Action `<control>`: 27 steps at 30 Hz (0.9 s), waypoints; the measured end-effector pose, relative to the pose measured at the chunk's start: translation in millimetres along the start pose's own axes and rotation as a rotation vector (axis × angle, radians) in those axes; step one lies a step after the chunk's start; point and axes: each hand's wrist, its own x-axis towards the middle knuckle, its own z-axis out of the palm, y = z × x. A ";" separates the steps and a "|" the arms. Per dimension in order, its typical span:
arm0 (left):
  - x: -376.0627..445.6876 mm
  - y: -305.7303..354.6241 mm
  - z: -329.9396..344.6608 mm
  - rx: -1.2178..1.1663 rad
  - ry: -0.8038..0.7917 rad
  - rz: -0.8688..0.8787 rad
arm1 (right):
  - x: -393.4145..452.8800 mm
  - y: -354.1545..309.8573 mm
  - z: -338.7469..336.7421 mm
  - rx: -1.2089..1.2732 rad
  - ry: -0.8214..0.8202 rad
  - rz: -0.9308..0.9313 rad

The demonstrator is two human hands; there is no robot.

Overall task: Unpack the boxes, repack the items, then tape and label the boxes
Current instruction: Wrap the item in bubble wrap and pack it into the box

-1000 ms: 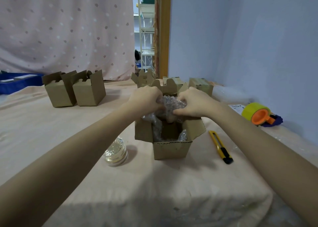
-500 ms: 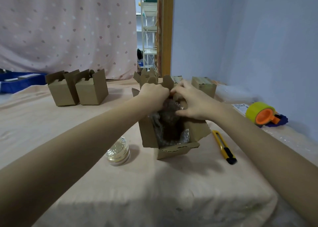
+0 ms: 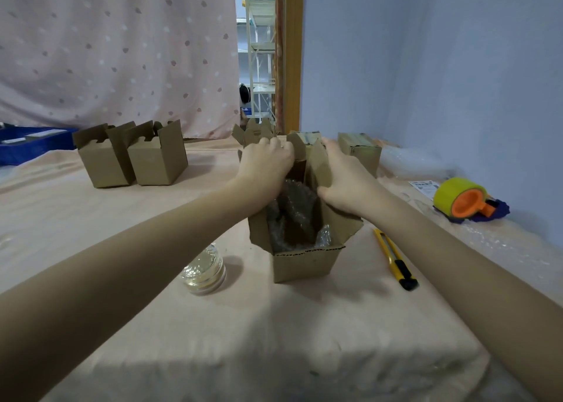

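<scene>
- An open cardboard box (image 3: 304, 263) stands near the middle of the bench (image 3: 274, 334), its flaps up and bubble wrap (image 3: 294, 215) stuffed inside.
- The left hand (image 3: 265, 165) sits over the box's far left flap, fingers curled over its top edge, grasping it.
- The right hand (image 3: 345, 182) lies against the right flap (image 3: 320, 167), fingers laid along the cardboard and thumb toward the wrap; it presses rather than clenches.
- A small clear jar (image 3: 204, 272) stands on the bench at the box's 9 o'clock, just beside it.
- A yellow utility knife (image 3: 394, 258) lies at the box's 3 o'clock, near but not touching.
- A tape dispenser (image 3: 466, 199) with a yellow roll sits well apart at 2 o'clock, with a label sheet (image 3: 423, 185) just beside it.
- Two open boxes (image 3: 131, 154) stand touching each other at 10 o'clock.
- More boxes (image 3: 359, 150) stand at 12 o'clock, behind the hands.
</scene>
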 end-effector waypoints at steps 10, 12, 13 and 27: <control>10.8 30.2 9.3 -0.388 -0.638 0.143 | 1.4 -7.7 -1.4 -0.067 -0.031 0.037; 18.2 31.0 14.3 -0.327 -0.679 0.169 | 1.9 -8.1 -2.0 -0.092 -0.036 0.037; 23.0 29.7 17.7 -0.308 -0.689 0.165 | 2.3 -8.1 -2.2 -0.099 -0.039 0.037; 52.0 12.2 15.6 -0.421 -0.502 0.176 | 5.7 1.7 -0.8 -0.040 -0.053 0.141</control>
